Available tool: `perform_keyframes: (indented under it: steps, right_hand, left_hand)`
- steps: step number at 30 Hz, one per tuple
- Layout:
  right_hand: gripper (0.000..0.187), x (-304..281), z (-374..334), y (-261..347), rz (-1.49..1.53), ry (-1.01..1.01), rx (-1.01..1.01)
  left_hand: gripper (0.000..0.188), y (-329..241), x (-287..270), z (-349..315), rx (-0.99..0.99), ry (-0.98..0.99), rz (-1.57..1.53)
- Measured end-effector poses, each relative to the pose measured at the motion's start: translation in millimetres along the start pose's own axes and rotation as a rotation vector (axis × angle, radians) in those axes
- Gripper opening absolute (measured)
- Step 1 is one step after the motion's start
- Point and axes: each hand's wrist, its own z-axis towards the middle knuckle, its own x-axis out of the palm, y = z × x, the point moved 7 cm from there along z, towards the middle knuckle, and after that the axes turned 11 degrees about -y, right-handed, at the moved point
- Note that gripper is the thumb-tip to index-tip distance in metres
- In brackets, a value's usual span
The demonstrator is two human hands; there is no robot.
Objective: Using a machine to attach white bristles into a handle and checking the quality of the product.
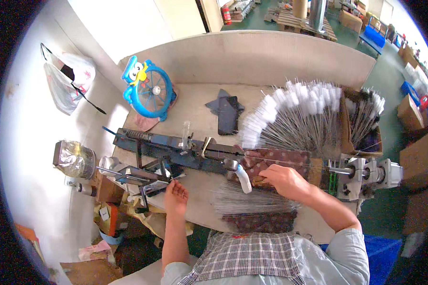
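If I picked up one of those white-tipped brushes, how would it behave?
The brushes look light, their stems being thin and wiry. A stem would probably flex rather than flop, since most lie fairly straight. The white heads, packed so closely, might snag.

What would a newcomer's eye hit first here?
Likely the bright blue duck figure with its round ring, standing at the back left of the table. Next, the big spread of white-tipped wires at back right, beside a cardboard box. Nearer, the right hand at the brown dotted cloth.
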Motion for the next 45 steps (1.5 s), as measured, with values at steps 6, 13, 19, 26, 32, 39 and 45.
perform_keyframes:
  steps: [6, 13, 19, 26, 32, 39, 45]
  right_hand:
    - [0.02, -59.0, 9.7, 17.2, -0.159, -0.265, -0.077]
    - [0.018, -73.0, -1.2, -22.9, -0.011, -0.291, 0.253]
    - [0.018, -81.9, -11.4, -29.0, 0.065, -0.339, 0.236]
    - [0.015, -87.1, -7.4, -13.6, -0.051, -0.29, 0.003]
    - [0.013, -53.4, 32.6, -2.8, -0.341, -0.415, -0.056]
    - [0.016, -40.6, 42.3, 11.4, -0.255, -0.266, -0.06]
    - [0.017, -30.7, 41.2, -4.6, -0.168, -0.246, 0.13]
  left_hand:
    - [0.009, 22.7, 51.7, -51.0, 0.519, 0.19, 0.517]
    - [0.013, 119.6, 189.4, -158.9, 0.102, 0.582, 0.279]
    - [0.015, 140.3, 207.6, -163.0, 0.175, 0.706, 0.372]
    - [0.015, 131.1, 195.4, -151.8, 0.222, 0.46, 0.3]
    - [0.015, 105.0, 188.8, -152.6, 0.163, 0.346, 0.211]
    - [0.023, 106.9, 183.6, -145.9, 0.123, 0.468, 0.299]
    - [0.036, 107.7, 190.1, -151.6, -0.035, 0.497, 0.19]
